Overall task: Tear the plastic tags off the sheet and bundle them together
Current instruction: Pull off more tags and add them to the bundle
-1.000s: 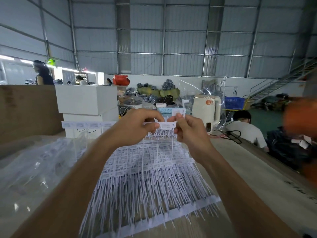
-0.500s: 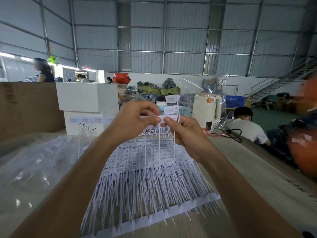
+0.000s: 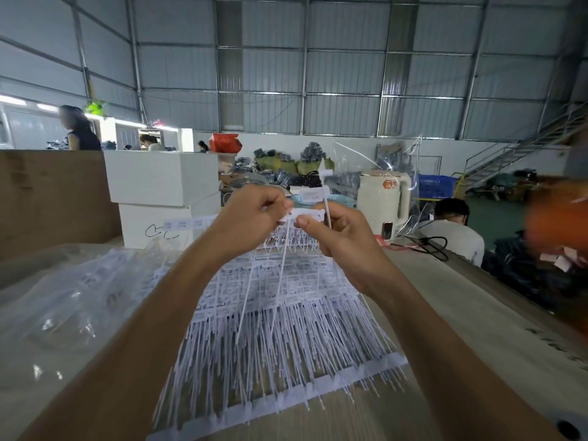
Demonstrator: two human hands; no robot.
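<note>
Above the desk [image 3: 477,313], the left hand [image 3: 251,218] and right hand [image 3: 343,246] are pinching a tag strip [image 3: 305,214] over the tag sheets [image 3: 273,313], risking snapped tails if jerked.

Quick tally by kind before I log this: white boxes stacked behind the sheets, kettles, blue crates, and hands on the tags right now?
White boxes: 2 (upper, lower)
Kettle: 1
Blue crate: 1
Hands on the tags: 2 (left hand, right hand)
Total: 6
</note>
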